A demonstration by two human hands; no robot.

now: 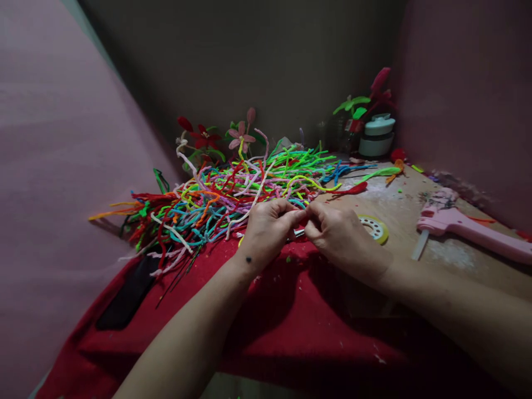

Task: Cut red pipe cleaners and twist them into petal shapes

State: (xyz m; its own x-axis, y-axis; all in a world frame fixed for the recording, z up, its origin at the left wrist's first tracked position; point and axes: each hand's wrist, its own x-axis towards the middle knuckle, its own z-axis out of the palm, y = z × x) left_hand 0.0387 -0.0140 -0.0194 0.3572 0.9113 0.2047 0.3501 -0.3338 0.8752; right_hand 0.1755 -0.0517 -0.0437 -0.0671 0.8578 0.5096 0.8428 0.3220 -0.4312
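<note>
My left hand (268,230) and my right hand (338,235) meet fingertip to fingertip above the front edge of a heap of pipe cleaners (249,183). Both are closed in a pinch. Whatever lies between the fingers is mostly hidden; some red shows there, but I cannot tell whether it is a held piece or the cloth behind. A small silvery piece (298,233) is visible just below the fingertips. Beside my right hand lies a yellow-rimmed tape roll (376,229), partly covered by it.
A pink glue gun (469,224) rests at the right on a brown board (399,205). Fuzzy flowers (242,137) and a lidded jar (377,136) stand behind. A dark phone-like slab (127,293) lies left on the red cloth (266,316). Pink panels flank both sides.
</note>
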